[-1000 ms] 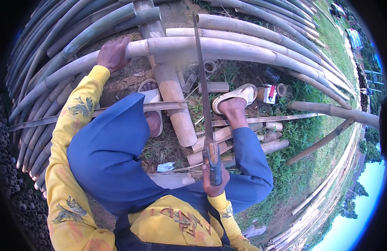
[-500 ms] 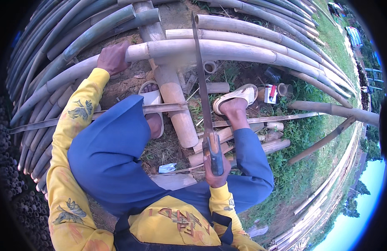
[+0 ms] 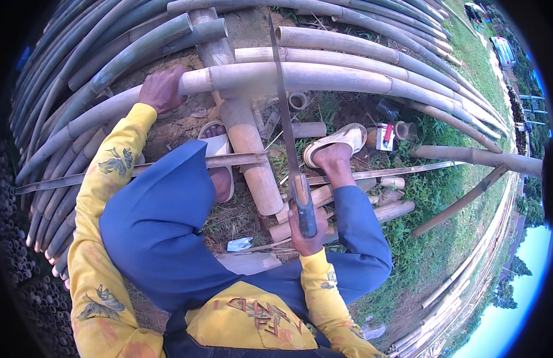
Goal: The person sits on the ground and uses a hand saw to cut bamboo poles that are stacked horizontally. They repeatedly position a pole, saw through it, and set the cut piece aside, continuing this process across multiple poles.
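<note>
the right hand [image 3: 306,230] at 6 o'clock has its fingers wrapped tight round the handle of a long knife [image 3: 286,125], blade pointing to 12. the left hand [image 3: 162,89] at 10 o'clock presses on a bamboo pole [image 3: 324,79], fingers curled over it.

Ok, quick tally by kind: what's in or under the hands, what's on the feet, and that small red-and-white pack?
Machete, held in the right hand: 1
Bamboo pole, under the left hand: 1
Sandals, left sandal and right sandal: 2
Red-and-white pack: 1
Total: 5
</note>
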A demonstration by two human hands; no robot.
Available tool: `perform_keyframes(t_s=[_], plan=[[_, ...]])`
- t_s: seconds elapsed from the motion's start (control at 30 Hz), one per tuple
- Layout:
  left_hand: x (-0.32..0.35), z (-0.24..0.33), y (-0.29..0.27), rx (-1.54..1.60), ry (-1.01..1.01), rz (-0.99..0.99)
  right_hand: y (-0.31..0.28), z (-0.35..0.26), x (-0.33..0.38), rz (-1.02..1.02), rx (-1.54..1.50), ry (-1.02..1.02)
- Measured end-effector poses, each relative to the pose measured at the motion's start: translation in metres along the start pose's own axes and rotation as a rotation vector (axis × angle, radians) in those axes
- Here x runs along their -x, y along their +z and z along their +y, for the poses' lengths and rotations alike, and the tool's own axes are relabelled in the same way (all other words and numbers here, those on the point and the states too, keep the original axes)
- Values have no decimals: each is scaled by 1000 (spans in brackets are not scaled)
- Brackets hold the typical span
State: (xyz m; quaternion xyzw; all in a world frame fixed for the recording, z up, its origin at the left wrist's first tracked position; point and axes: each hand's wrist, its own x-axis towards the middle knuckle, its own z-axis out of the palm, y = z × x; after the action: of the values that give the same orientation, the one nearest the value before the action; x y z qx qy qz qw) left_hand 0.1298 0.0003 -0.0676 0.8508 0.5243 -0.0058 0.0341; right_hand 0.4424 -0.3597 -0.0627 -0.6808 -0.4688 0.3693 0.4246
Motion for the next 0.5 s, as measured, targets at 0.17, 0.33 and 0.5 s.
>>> perform_keyframes(t_s=[0.17, 0.33, 0.5], plan=[[1, -17, -10, -28, 17, 36, 21, -23, -63, 88, -80, -212], [-4, -26, -73, -53, 37, 81, 10, -63, -63, 111, -147, -199], [-9, -54, -134, -97, 64, 122, 40, -100, -74, 152, -150, -313]])
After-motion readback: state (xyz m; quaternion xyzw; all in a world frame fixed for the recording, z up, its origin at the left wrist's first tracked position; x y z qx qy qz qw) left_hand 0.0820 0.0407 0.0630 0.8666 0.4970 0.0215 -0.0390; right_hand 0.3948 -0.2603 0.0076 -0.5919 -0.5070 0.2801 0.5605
